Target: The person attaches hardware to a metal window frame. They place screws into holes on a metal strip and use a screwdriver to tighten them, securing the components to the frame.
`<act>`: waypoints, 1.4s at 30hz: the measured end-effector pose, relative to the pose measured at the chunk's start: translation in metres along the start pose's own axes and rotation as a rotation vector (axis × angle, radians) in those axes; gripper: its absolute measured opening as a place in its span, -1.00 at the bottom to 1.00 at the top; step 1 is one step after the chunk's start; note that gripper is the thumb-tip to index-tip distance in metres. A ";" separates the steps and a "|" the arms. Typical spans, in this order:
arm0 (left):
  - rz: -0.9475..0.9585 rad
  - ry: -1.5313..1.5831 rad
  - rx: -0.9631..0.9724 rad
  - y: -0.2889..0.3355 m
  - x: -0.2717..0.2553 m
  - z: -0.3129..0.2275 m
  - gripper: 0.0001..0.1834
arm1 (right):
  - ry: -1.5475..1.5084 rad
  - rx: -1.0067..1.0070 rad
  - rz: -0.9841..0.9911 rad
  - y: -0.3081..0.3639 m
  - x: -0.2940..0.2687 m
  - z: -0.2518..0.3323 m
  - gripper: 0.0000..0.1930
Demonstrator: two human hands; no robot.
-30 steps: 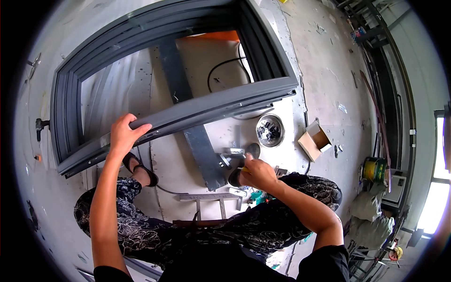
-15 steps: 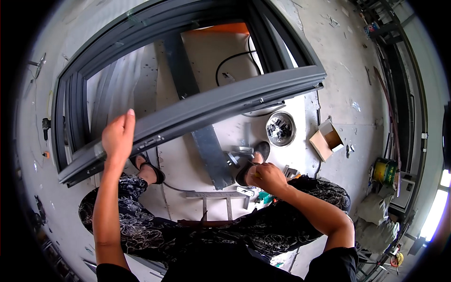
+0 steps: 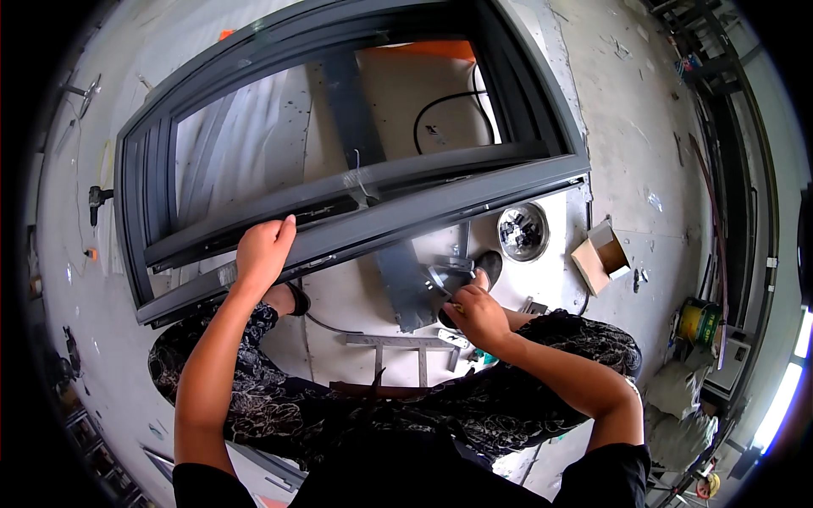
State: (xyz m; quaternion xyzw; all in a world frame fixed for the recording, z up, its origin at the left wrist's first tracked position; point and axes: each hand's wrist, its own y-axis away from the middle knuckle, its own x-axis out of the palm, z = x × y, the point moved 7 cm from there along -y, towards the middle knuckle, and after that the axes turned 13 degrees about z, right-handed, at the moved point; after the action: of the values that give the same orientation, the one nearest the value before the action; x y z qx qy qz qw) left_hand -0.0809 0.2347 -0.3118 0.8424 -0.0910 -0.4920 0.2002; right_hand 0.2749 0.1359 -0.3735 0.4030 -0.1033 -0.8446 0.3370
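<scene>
The left hand was closed over the near rail of a large dark grey window frame, fingers curled on its top edge; the frame lay on the floor ahead of the person's knees. The right hand rested low beside a small metal part; whether it gripped anything could not be told. A round tin of screws and an open cardboard box sat nearby.
</scene>
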 end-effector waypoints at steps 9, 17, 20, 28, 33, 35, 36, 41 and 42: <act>-0.064 -0.182 0.230 0.024 -0.016 -0.050 -0.69 | -0.511 0.122 -0.258 -0.027 0.016 0.011 -0.67; 0.592 0.470 0.103 0.086 0.172 -0.076 -0.68 | -0.436 -0.045 -0.209 0.005 0.000 0.038 -0.73; 0.711 1.377 -0.552 0.077 0.223 -0.092 -0.62 | -0.355 -0.212 -0.050 0.030 0.012 0.060 -0.74; 0.705 1.204 -0.541 0.098 0.276 -0.084 -0.69 | -0.695 0.156 0.929 -0.063 0.014 -0.123 -0.67; 0.697 1.057 -0.436 0.097 0.294 -0.082 -0.62 | -0.064 0.912 0.155 -0.070 -0.032 -0.394 -0.76; 0.662 1.032 -0.508 0.104 0.280 -0.068 -0.60 | 0.037 0.923 0.039 -0.080 -0.023 -0.359 -0.79; 0.663 1.028 -0.552 0.103 0.281 -0.065 -0.59 | -0.054 0.992 -0.051 -0.075 -0.020 -0.366 -0.81; 0.697 1.082 -0.606 0.092 0.285 -0.076 -0.61 | -0.011 1.076 -0.441 -0.058 -0.001 -0.376 -0.76; 0.709 1.073 -0.618 0.088 0.286 -0.084 -0.62 | -0.046 1.065 -0.519 -0.053 0.004 -0.385 -0.74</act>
State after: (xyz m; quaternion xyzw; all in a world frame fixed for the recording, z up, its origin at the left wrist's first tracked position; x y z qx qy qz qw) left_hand 0.1384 0.0757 -0.4643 0.7928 -0.1046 0.0820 0.5948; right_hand 0.5364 0.2108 -0.6510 0.5102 -0.4181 -0.7400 -0.1315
